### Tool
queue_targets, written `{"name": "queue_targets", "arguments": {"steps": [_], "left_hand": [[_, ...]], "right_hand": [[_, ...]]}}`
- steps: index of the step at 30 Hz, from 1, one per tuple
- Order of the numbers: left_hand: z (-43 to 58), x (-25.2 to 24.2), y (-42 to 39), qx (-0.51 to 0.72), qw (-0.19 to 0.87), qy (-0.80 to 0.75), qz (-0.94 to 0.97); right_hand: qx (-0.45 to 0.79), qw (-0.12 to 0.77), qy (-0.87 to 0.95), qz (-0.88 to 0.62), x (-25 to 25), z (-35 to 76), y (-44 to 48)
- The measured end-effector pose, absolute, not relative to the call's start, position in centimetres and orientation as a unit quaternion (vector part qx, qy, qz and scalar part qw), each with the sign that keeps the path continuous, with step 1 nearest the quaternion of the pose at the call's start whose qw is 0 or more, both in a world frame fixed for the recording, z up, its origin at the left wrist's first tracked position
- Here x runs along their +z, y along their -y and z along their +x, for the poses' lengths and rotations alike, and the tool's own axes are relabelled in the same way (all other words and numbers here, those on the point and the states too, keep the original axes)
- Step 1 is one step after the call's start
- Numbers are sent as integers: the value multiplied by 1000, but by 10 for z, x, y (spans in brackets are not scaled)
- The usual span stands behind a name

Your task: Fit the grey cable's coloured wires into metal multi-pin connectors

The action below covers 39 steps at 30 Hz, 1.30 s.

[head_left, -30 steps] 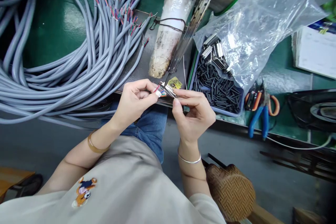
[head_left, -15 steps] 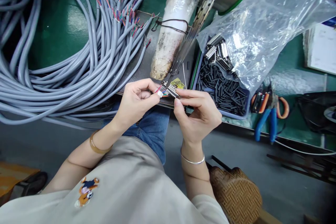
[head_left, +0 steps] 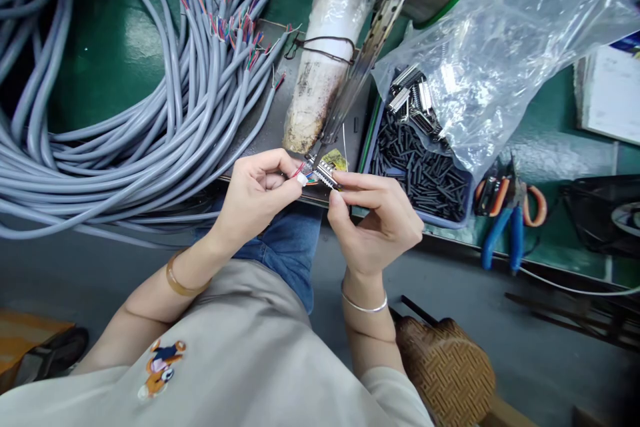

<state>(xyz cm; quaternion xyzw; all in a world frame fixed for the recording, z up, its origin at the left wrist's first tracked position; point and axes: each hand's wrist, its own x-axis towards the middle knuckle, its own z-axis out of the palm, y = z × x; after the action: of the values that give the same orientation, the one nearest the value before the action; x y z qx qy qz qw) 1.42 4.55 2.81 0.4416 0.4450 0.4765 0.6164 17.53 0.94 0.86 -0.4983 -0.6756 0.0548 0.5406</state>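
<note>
My left hand (head_left: 257, 190) is closed in a pinch on several thin coloured wires (head_left: 312, 180), whose ends fan toward the connector. With thumb and forefinger, my right hand (head_left: 377, 217) grips the right end of a metal multi-pin connector (head_left: 326, 175). The soldering iron (head_left: 367, 47) slants down from above, fixed without a hand on it. Its dark tip meets or nearly meets the connector's left part; exact contact is too small to tell. Just behind the connector lies a yellow sponge-like piece (head_left: 336, 159).
Grey cables (head_left: 190, 113) with stripped ends spread over the left. A stained white wrapped cylinder (head_left: 325, 60) stands beside the iron. To the right are a blue bin (head_left: 467, 213) of black tubes, connectors (head_left: 415, 97), a plastic bag (head_left: 505, 60) and blue-handled cutters (head_left: 505, 233). A woven stool (head_left: 450, 373) is below.
The whole view has shifted slightly, so everything sits a little further left. Both hands keep the same grips, and the connector stays under the iron's tip.
</note>
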Motion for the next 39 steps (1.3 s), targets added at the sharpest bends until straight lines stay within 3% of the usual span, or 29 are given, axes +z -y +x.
{"name": "queue_targets", "arguments": {"steps": [7, 13, 23, 39], "left_hand": [[13, 26, -43, 469, 625, -446, 437], [11, 27, -42, 472, 637, -438, 424], [14, 28, -42, 482, 592, -461, 452], [15, 34, -41, 481, 566, -464, 483]], "right_hand": [[54, 540, 679, -494, 4, 177, -7], [148, 564, 626, -519, 7, 172, -7], [50, 542, 671, -504, 3, 169, -12], [16, 532, 681, -503, 7, 170, -13]]}}
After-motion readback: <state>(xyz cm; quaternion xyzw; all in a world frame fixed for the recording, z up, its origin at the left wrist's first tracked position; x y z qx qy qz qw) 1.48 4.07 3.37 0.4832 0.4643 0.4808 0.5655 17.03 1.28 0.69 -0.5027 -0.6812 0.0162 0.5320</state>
